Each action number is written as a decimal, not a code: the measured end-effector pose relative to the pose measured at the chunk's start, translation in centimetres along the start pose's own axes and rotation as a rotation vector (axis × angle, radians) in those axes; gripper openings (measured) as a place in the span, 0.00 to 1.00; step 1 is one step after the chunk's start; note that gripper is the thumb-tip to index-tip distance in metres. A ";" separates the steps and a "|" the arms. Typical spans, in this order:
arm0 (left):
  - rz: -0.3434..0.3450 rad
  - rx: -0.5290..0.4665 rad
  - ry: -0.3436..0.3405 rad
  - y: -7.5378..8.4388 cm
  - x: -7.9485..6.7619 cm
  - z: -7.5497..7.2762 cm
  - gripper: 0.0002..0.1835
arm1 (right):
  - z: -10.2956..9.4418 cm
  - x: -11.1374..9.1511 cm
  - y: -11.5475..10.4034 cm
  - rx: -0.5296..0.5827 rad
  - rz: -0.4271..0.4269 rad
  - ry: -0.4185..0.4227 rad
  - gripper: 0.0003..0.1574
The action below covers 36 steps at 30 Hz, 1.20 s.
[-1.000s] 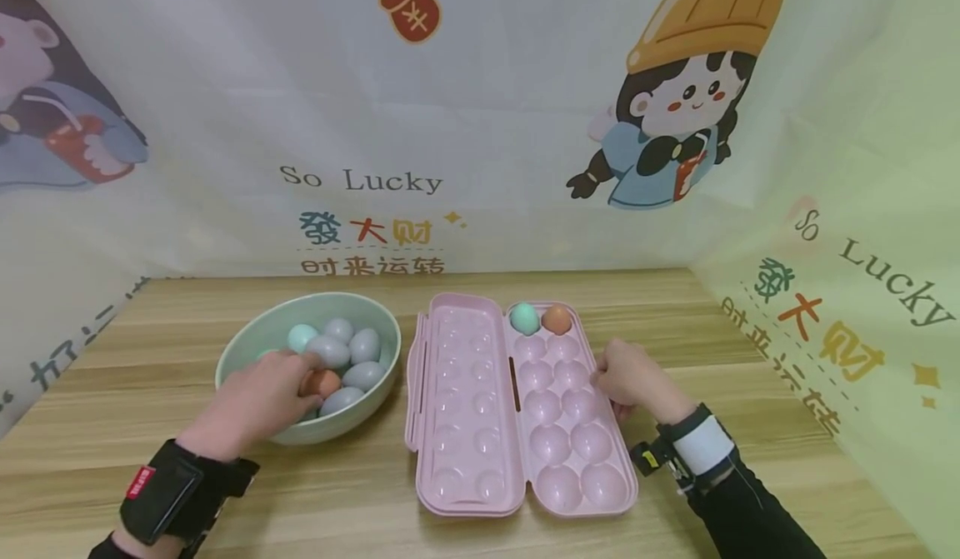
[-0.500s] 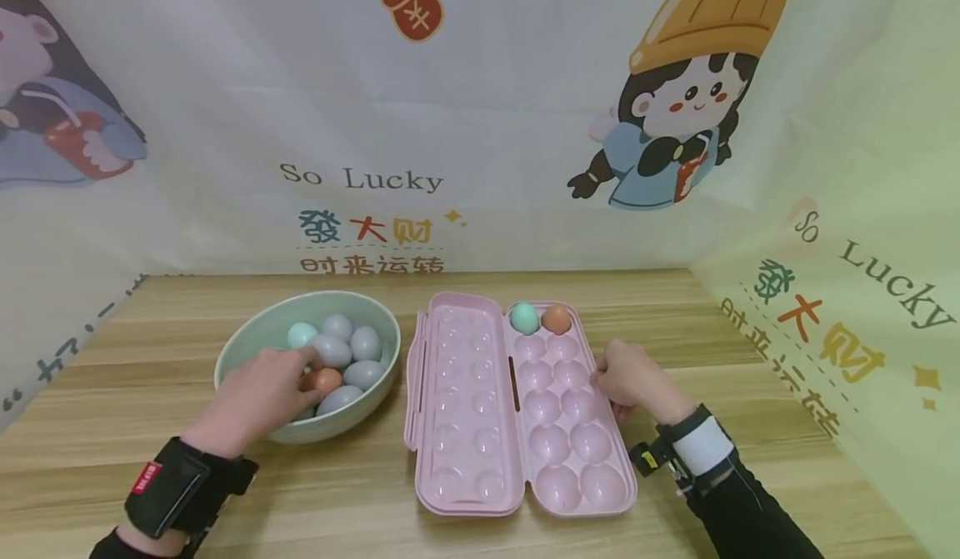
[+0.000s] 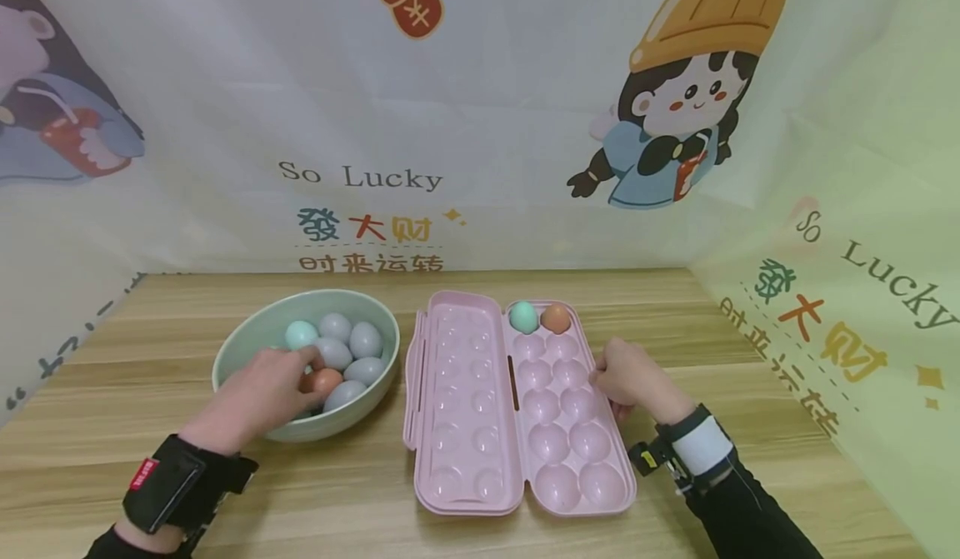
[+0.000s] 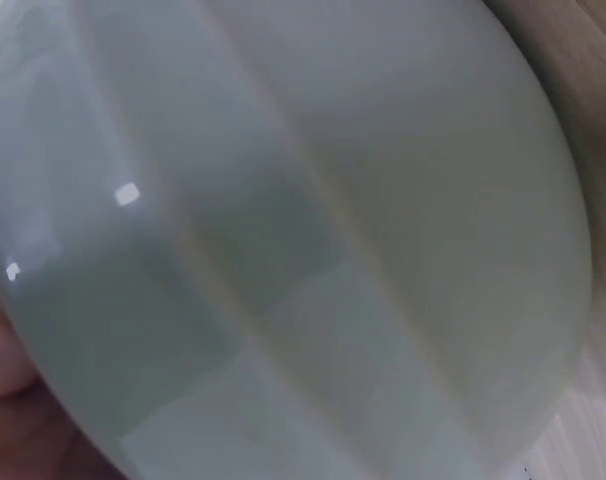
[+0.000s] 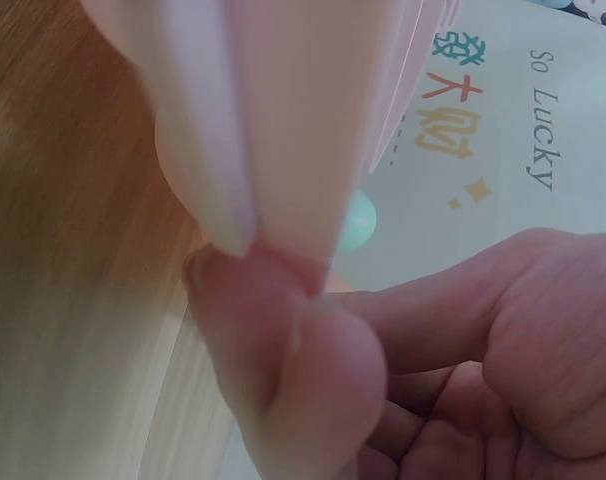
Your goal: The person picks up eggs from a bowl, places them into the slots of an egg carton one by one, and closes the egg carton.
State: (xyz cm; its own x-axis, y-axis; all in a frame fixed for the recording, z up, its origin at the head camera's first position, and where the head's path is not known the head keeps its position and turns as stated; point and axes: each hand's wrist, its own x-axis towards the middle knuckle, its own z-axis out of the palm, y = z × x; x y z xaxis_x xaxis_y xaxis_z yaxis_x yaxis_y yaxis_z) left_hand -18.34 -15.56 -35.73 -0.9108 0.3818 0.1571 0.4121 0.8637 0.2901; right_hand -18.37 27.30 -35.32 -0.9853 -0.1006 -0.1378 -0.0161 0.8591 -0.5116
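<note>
I have the right grip (image 3: 633,382) pinching the right edge of the pink carton (image 3: 512,446); left of the carton, the left grip (image 3: 258,392) is at the orange egg (image 3: 326,381) inside the bowl (image 3: 247,338), too hidden for me to tell whether it pinches. A narrow strip of bench (image 3: 367,476) parts bowl from carton, with wider room beyond the carton's right edge.

The left forearm (image 3: 153,537) slants inward, the left grip (image 3: 258,388) back-up with fingers bent, tips partly hidden. The right forearm (image 3: 750,501) angles inward, the right grip (image 3: 633,380) pinching.
</note>
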 end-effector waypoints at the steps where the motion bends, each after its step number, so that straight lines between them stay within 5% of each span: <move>1: 0.003 0.002 -0.002 0.0 0.0 0.0 0.09 | 0.0 0.0 0.0 -0.001 -0.001 0.000 0.14; 24: -0.015 -0.016 -0.011 0.0 0.1 0.2 0.10 | 0.2 0.2 0.1 0.001 0.002 0.001 0.14; 36: 0.050 0.014 0.046 -0.3 0.4 0.4 0.11 | 0.2 0.2 0.1 0.007 0.000 -0.001 0.15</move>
State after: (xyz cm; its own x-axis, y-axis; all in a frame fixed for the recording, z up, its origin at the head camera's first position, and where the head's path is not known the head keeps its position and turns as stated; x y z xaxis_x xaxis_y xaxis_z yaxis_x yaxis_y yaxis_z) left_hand -18.83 -15.55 -36.16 -0.8869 0.4092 0.2147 0.4563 0.8486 0.2678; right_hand -18.55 27.32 -35.55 -0.9852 -0.1013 -0.1381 -0.0155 0.8557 -0.5172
